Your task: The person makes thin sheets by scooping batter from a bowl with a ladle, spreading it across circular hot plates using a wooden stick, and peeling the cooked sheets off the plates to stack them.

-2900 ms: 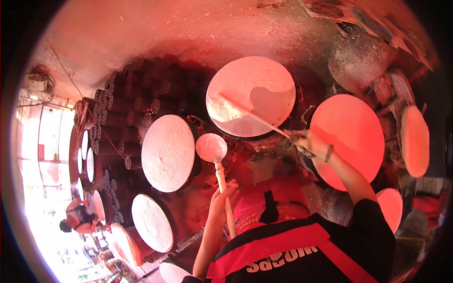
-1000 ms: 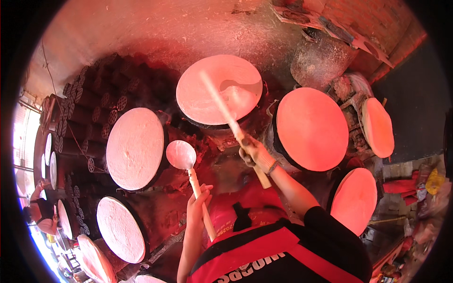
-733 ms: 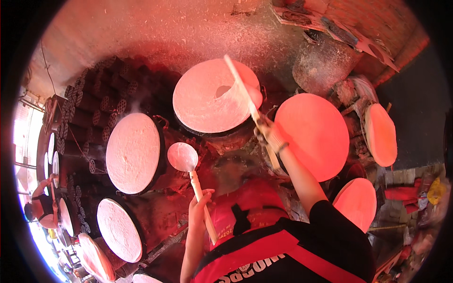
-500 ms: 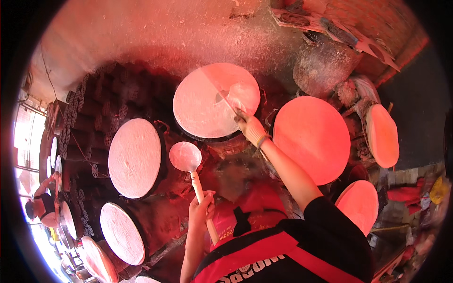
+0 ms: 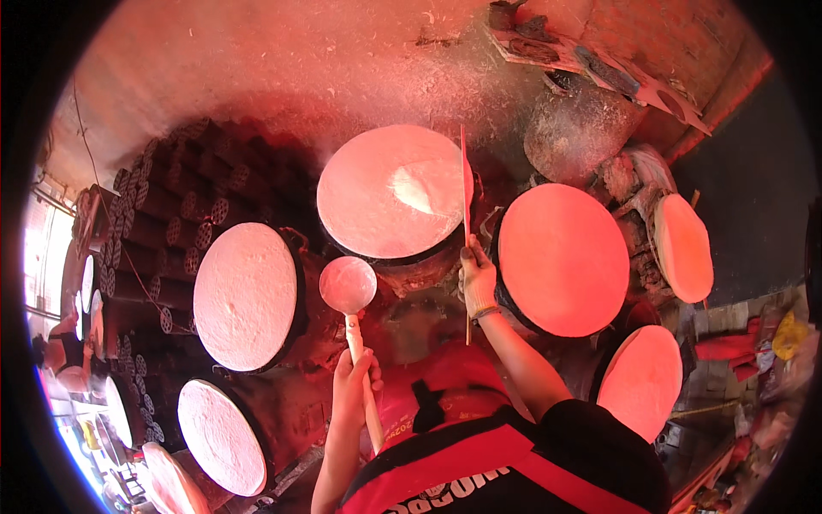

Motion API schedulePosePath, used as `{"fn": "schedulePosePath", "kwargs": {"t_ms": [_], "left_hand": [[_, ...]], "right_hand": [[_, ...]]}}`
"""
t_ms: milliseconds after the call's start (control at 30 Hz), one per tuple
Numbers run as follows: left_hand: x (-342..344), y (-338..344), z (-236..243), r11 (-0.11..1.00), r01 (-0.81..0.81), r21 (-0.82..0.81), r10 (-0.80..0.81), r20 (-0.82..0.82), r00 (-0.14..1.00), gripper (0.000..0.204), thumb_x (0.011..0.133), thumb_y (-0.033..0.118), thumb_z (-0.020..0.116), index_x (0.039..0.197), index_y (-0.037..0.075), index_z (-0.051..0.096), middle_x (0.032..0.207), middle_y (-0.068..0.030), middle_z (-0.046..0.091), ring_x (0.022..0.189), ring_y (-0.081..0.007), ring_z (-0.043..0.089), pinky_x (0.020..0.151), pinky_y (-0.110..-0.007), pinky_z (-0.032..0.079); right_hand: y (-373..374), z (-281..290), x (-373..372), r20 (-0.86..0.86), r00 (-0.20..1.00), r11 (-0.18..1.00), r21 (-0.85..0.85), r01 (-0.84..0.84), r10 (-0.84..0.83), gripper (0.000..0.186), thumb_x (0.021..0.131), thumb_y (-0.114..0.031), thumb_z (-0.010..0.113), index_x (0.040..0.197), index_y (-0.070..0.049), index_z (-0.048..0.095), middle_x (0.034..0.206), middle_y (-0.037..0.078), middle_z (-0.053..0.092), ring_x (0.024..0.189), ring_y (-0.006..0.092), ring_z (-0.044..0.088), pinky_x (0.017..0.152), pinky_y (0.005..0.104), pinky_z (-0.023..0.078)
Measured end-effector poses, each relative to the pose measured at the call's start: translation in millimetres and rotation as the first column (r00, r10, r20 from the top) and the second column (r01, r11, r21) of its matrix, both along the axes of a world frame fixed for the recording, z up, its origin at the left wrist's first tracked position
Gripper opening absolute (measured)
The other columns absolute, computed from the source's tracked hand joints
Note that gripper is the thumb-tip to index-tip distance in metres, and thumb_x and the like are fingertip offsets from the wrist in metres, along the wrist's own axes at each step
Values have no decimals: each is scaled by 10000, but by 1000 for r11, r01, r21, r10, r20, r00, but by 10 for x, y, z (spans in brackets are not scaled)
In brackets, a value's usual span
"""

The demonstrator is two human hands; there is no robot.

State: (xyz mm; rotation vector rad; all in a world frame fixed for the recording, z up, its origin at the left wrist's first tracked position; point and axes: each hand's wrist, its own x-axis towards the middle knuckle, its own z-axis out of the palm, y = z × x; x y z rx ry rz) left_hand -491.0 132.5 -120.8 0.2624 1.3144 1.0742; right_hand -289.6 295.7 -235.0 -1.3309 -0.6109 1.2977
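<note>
My left hand point(image 5: 352, 387) is closed round the wooden handle of a ladle point(image 5: 348, 284), its round bowl upright and coated pale, between the left and far middle griddles. In my right hand point(image 5: 479, 281), closed and seemingly gloved, is a long thin spreader point(image 5: 465, 184), pointing away from me and seen nearly edge-on. It stands by the right edge of the far middle griddle point(image 5: 364, 201), which is covered with a pale layer. On that layer lies a brighter, wet-looking batter patch point(image 5: 413, 190). Whether the spreader touches the griddle I cannot tell.
More round coated griddles surround me: a left one point(image 5: 244, 295), a near left one point(image 5: 223, 437), a right one point(image 5: 563, 259) and a near right one point(image 5: 642, 377). Perforated coal cylinders point(image 5: 175, 231) are stacked far left. A crusted bucket point(image 5: 578, 128) stands back right. Another person point(image 5: 68, 355) is far left.
My right hand has moved right and nearer, swinging the spreader from lying slantwise over the far middle griddle to upright at its edge. The ladle has shifted slightly to the right.
</note>
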Motion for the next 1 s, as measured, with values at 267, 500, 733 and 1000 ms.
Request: {"fn": "schedulePosePath", "kwargs": {"t_ms": [267, 500, 733, 1000], "left_hand": [[-70, 133, -46, 995, 97, 32, -100, 89, 991, 80, 897, 103, 521, 948, 66, 471, 764, -1, 443, 575, -52, 404, 415, -164, 278], [-259, 797, -407, 987, 125, 98, -119, -65, 991, 142, 904, 142, 497, 992, 31, 483, 686, 28, 424, 528, -46, 399, 404, -174, 284], [-61, 1912, -1021, 988, 125, 92, -90, -320, 943, 144, 877, 125, 489, 932, 9, 425, 674, -42, 431, 497, -137, 457, 422, -281, 423], [-125, 2035, -692, 999, -9, 45, -35, 866, 499, 87, 887, 25, 457, 810, 9, 418, 627, 10, 387, 488, -95, 381, 469, -225, 366]], "right_hand": [[544, 142, 149, -7, 983, 972, -151, -182, 183, 390, 868, -337, 619, 1240, -248, 542, 507, -75, 360, 351, 49, 296, 319, 235, 232], [-195, 464, 371, -6, 860, 835, -239, -496, 510, 301, 898, -336, 583, 1196, -298, 581, 486, -90, 310, 342, 48, 244, 327, 229, 197], [-621, -50, 178, -120, 980, 978, -114, -172, 158, 342, 874, -302, 629, 1205, -235, 578, 500, -92, 377, 345, 31, 296, 320, 204, 223], [-413, 350, -8, -420, 825, 820, -261, -509, 379, 341, 865, -326, 624, 1198, -284, 560, 505, -31, 413, 324, 82, 337, 300, 252, 240]]}}
